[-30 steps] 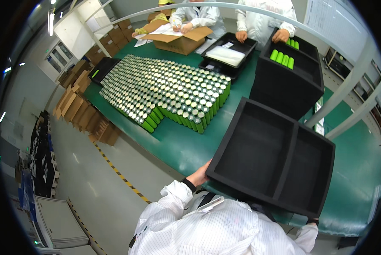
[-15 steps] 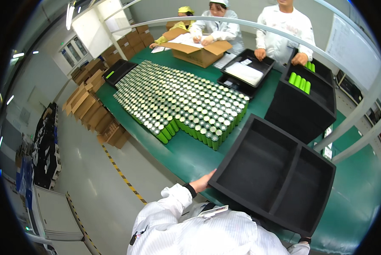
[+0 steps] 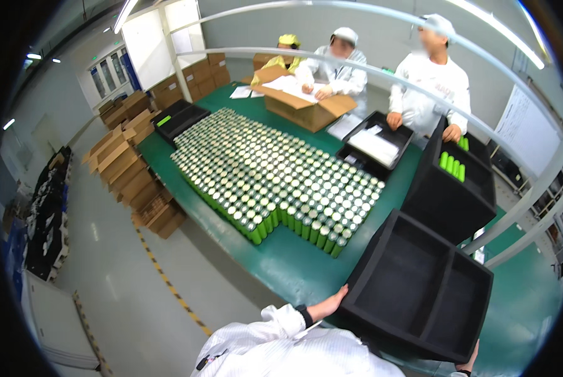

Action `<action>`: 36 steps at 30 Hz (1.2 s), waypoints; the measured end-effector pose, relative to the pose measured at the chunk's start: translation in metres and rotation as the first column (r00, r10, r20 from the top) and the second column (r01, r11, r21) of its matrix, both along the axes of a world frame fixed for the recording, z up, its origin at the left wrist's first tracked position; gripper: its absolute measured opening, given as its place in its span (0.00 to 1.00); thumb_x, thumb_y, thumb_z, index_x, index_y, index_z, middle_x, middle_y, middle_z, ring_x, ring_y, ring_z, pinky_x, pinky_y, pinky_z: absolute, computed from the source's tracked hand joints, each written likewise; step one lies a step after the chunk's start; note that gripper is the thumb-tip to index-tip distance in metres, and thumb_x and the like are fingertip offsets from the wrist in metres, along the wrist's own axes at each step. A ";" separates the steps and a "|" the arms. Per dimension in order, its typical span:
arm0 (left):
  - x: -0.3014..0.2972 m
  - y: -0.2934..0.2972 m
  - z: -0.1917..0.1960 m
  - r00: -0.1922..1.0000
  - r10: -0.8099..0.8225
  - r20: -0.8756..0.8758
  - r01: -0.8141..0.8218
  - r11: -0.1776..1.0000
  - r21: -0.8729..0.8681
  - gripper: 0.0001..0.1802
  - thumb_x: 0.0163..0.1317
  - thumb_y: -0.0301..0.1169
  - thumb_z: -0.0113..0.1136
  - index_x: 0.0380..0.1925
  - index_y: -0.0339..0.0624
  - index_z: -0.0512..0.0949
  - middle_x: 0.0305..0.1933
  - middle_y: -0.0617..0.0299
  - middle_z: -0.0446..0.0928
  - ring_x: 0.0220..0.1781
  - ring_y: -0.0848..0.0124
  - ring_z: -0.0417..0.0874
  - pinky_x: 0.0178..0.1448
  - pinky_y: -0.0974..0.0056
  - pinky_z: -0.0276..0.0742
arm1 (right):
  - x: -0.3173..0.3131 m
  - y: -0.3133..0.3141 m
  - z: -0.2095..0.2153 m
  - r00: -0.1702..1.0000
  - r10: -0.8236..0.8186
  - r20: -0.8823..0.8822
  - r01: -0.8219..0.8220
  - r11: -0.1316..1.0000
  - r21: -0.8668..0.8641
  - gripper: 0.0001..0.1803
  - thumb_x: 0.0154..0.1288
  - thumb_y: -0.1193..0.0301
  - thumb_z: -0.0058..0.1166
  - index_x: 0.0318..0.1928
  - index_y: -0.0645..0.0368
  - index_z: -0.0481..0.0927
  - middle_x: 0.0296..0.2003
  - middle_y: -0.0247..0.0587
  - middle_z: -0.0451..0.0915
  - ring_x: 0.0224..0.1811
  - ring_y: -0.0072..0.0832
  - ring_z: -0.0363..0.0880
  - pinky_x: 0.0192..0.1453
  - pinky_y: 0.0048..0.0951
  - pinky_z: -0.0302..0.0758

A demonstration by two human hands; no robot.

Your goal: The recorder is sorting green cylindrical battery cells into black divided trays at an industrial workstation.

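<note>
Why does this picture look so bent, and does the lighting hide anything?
In the head view, wide fisheye distortion appears to bow the metal rail and darkens the corners; the ceiling light glares white; pale tops gleam on the green cylinders; the black tray looks dim inside, though its divider shows.

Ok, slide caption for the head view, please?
Left hand and right hand hold a divided black tray near massed green cylinders.

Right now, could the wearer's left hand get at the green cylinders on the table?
Probably yes, if it lets go of the black tray: the left hand holds that tray's left edge, and only green tabletop shows between it and the green cylinders.
</note>
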State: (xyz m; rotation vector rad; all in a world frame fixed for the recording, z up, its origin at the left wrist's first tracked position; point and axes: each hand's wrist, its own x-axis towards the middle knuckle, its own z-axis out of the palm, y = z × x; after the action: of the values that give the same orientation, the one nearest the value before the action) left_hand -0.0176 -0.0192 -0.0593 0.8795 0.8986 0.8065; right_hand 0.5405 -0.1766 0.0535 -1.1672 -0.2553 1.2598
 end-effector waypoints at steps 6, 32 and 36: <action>0.003 -0.003 -0.004 0.998 0.003 -0.058 -0.002 1.000 0.011 0.36 0.76 0.51 0.29 0.71 0.34 0.51 0.75 0.59 0.53 0.75 0.68 0.54 0.76 0.68 0.46 | -0.015 -0.002 0.003 0.996 -0.056 0.063 0.057 0.998 -0.018 0.18 0.72 0.61 0.43 0.52 0.59 0.77 0.53 0.43 0.77 0.52 0.36 0.77 0.58 0.39 0.72; -0.213 0.005 0.007 0.896 0.382 -0.225 -0.420 0.894 -0.157 0.32 0.69 0.43 0.49 0.69 0.45 0.57 0.64 0.52 0.67 0.64 0.61 0.67 0.67 0.56 0.61 | -0.381 0.059 0.123 0.383 -0.326 0.865 -0.181 0.891 0.415 0.15 0.69 0.74 0.51 0.55 0.64 0.72 0.48 0.46 0.77 0.45 0.33 0.77 0.52 0.33 0.74; -0.316 0.035 0.013 0.814 0.516 -0.266 -0.557 0.824 -0.105 0.32 0.66 0.40 0.51 0.68 0.45 0.57 0.63 0.54 0.68 0.62 0.64 0.68 0.66 0.57 0.61 | -0.519 0.135 0.089 0.610 0.145 0.779 -0.497 0.836 0.234 0.12 0.64 0.83 0.48 0.48 0.66 0.76 0.43 0.44 0.78 0.45 0.28 0.81 0.47 0.27 0.79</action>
State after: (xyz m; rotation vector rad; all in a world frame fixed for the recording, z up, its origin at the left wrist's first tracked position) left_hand -0.3336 0.0154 -0.0460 0.5602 1.4413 1.1062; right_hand 0.0211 -0.0415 0.1428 -1.2096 -1.3689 0.8851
